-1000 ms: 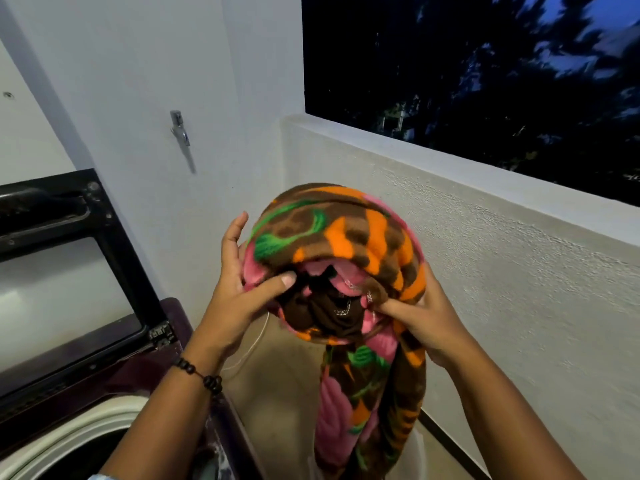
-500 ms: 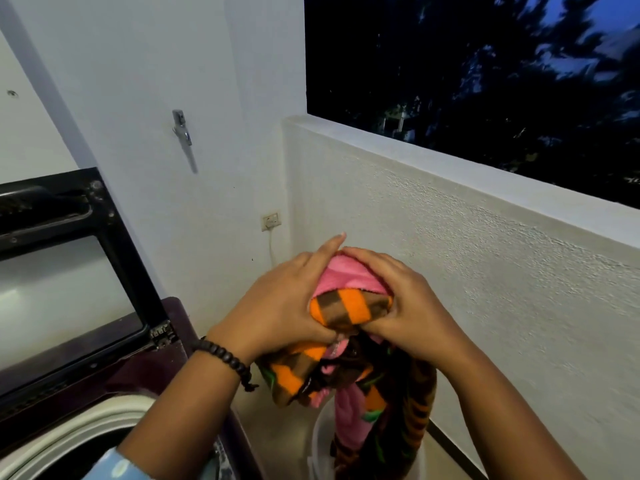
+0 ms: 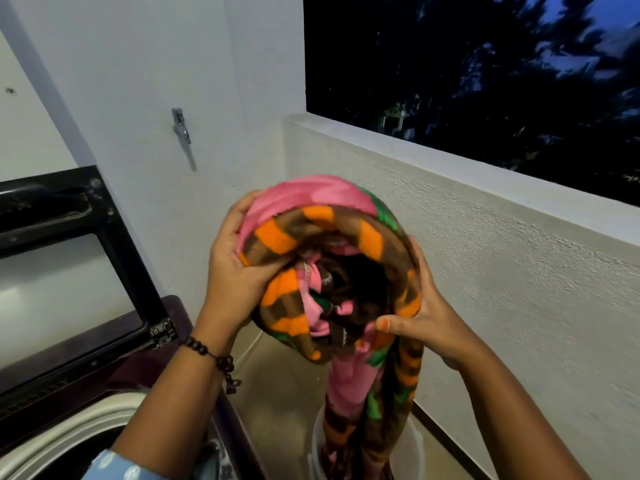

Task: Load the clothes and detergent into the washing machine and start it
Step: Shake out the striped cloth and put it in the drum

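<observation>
Both hands hold one big bundle of cloth up in the middle of the view. Going from left to right, the washing machine [image 3: 114, 372] comes first. Its lid [image 3: 69, 258] stands open and tilted back against the white wall, and its round tub [image 3: 59, 438] opens upward at the near left corner. No clothes are visible in the small part of the tub that shows.

Next comes the left hand [image 3: 232, 271], with a dark bead bracelet [image 3: 211, 355] on the wrist. This hand is closed on the left side of the blanket [image 3: 332, 237], the thumb pressed into the folds. The blanket is thick, with pink, orange, brown and green patterns, and it is rolled into a loose ring. From the ring a long tail hangs almost straight down into a white bucket [image 3: 412, 452] that stands on the floor at the near right.

The right hand [image 3: 426, 320] grips the right side of the ring, the thumb in front and the fingers hidden behind the cloth.

So the long axis of the blanket is vertical, and the whole of it is to the right of the machine. The tub lies left of the bundle and lower, and the left hand is nearer to it. I judge that the tail must come out of the bucket before the bundle goes left and down, and it could catch on the edge of the machine.
</observation>
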Available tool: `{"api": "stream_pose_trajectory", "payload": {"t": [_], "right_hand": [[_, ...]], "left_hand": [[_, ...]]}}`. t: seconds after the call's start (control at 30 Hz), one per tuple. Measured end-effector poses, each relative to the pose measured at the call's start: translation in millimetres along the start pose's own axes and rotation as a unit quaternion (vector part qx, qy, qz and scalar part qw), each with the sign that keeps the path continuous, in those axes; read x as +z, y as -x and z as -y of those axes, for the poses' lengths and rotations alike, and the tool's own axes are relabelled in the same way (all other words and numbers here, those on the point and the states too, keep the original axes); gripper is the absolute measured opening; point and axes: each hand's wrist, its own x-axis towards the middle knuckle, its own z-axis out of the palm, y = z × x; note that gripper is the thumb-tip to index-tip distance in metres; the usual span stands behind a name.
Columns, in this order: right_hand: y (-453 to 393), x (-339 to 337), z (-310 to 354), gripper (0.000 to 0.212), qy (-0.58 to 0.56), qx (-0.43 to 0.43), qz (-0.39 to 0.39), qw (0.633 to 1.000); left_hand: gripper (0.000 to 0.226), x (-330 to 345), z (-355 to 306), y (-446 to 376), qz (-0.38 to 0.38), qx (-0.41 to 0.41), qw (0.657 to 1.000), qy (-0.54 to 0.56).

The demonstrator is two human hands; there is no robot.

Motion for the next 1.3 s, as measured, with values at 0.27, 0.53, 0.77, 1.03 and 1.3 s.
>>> {"api": "stream_pose_trajectory", "payload": {"t": [0.27, 0.53, 0.77, 1.03, 1.3], "right_hand": [[-10, 28, -6, 0.093, -0.205, -0.018, -0.073, 0.976], [-15, 10, -4, 0.076, -0.109, -0.086, -0.208, 0.968], [-16, 5, 9, 0.075, 0.155, -0.143, -0.158, 0.965], [-18, 26, 14, 0.077, 0.246, -0.160, -0.106, 0.950], [-12, 19, 27, 0.110, 0.248, -0.101, -0.055, 0.962]], "left_hand": [[0.060, 23, 6, 9, -0.126, -0.048, 0.977, 0.166], [0.117, -2, 11, 20, 0.072, -0.105, 0.991, 0.047], [0.143, 6, -22, 12, 0.267, -0.040, 0.878, -0.395], [0.127, 23, 5, 13, 0.311, -0.006, 0.797, -0.517], [0.059, 16, 25, 14, 0.137, 0.051, 0.934, -0.325]]}}
